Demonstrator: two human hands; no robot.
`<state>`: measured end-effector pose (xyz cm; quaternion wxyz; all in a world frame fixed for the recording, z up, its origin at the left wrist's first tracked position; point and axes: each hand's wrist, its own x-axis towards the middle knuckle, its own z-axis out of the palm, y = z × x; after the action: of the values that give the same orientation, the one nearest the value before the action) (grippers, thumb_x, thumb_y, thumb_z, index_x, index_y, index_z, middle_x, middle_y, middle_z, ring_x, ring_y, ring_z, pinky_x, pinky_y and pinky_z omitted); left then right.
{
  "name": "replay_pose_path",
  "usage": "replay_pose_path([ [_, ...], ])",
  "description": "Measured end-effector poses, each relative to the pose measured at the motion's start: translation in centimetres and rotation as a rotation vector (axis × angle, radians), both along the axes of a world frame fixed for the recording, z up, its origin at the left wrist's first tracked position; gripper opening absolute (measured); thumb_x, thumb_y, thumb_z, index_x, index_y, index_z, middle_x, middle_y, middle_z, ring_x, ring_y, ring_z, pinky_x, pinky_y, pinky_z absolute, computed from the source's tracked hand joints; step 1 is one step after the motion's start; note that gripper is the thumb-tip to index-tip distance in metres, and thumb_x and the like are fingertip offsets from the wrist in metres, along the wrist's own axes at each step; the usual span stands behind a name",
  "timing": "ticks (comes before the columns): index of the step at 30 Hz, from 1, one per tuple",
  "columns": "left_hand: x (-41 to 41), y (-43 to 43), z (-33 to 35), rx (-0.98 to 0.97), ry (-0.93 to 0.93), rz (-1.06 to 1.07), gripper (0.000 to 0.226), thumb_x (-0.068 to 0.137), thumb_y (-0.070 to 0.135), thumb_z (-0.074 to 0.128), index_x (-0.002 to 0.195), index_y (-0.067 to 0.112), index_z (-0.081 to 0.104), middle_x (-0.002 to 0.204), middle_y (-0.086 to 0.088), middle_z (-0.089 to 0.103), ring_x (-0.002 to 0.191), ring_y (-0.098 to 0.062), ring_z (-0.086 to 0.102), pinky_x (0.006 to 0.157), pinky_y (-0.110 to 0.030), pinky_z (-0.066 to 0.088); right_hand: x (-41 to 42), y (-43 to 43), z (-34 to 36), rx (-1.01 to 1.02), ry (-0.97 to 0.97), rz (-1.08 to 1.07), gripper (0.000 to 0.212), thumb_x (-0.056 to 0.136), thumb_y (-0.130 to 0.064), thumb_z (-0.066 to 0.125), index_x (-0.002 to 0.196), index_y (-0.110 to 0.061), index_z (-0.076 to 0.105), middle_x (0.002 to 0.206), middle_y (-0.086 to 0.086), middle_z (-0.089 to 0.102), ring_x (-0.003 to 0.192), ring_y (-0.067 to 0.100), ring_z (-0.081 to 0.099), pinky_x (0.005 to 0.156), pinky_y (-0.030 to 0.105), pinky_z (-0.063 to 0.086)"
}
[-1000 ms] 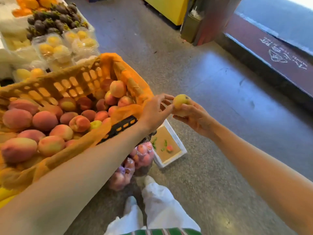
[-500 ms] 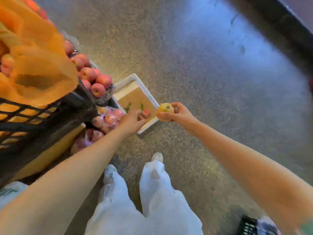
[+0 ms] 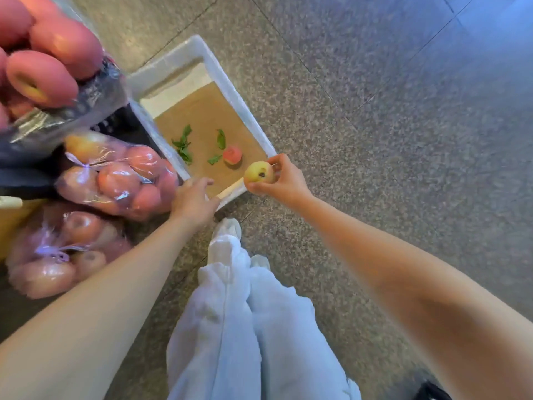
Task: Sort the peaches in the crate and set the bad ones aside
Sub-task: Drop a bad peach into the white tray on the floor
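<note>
The right hand (image 3: 285,183) pinches one yellow peach (image 3: 258,172), dark spot up, between thumb and fingertips, over the near edge of the one tray (image 3: 199,46). The left hand (image 3: 192,197), fingers loosely spread, holds nothing and sits beside it at the tray's corner. Beyond both hands lie one red peach (image 3: 232,154) and three leaf sprigs (image 3: 183,144). Left of the left hand are two bags (image 3: 115,174) of fruit.

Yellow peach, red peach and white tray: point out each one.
yellow peach (image 3: 255,171): head view, on its skin just left of the dark spot.
red peach (image 3: 232,154): head view, middle of its upper face.
white tray (image 3: 167,63): head view, on the far rim.
</note>
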<state>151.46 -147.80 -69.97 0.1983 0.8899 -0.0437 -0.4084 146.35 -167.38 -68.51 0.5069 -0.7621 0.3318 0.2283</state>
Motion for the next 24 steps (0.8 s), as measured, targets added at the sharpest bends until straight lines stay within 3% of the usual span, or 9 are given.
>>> replay_pose_path([
  [5, 1.0, 0.6, -12.4, 0.055, 0.014, 0.052, 0.052, 0.089, 0.024, 0.055, 0.140, 0.018, 0.044, 0.150, -0.013, 0.034, 0.138, -0.033, 0.028, 0.112, -0.044, 0.028, 2.3, 0.3, -13.2, -0.093, -0.003, 0.091, 0.062, 0.063, -0.036, 0.088, 0.111, -0.016, 0.054, 0.102, -0.004, 0.061, 0.088, 0.012, 0.060, 0.073, 0.030, 0.052],
  [12, 1.7, 1.6, -23.6, 0.170, 0.009, 0.071, 0.065, 0.090, 0.040, 0.055, 0.148, 0.027, 0.029, 0.161, -0.008, 0.001, 0.148, -0.030, -0.002, 0.116, -0.048, 0.013, 4.7, 0.8, -25.9, -0.265, 0.072, 0.305, 0.059, 0.068, -0.035, 0.085, 0.109, -0.012, 0.049, 0.105, 0.007, 0.063, 0.097, 0.024, 0.060, 0.083, 0.043, 0.052],
  [17, 0.8, 2.0, -26.7, 0.245, -0.036, 0.024, 0.071, 0.090, 0.042, 0.054, 0.151, 0.025, 0.021, 0.160, -0.006, -0.011, 0.144, -0.033, -0.015, 0.117, -0.047, 0.013, 5.2, 1.3, -30.1, -0.394, 0.137, 0.418, 0.057, 0.069, -0.037, 0.084, 0.107, -0.012, 0.050, 0.106, 0.009, 0.064, 0.100, 0.027, 0.059, 0.079, 0.038, 0.051],
  [24, 1.0, 2.2, -24.4, 0.219, -0.013, -0.004, 0.063, 0.092, 0.035, 0.052, 0.149, 0.023, 0.027, 0.160, -0.009, -0.001, 0.146, -0.031, -0.006, 0.117, -0.044, 0.012, 5.3, 1.7, -28.4, -0.416, 0.182, 0.525, 0.049, 0.082, -0.031, 0.073, 0.118, -0.008, 0.049, 0.119, 0.012, 0.058, 0.110, 0.031, 0.055, 0.089, 0.042, 0.047],
])
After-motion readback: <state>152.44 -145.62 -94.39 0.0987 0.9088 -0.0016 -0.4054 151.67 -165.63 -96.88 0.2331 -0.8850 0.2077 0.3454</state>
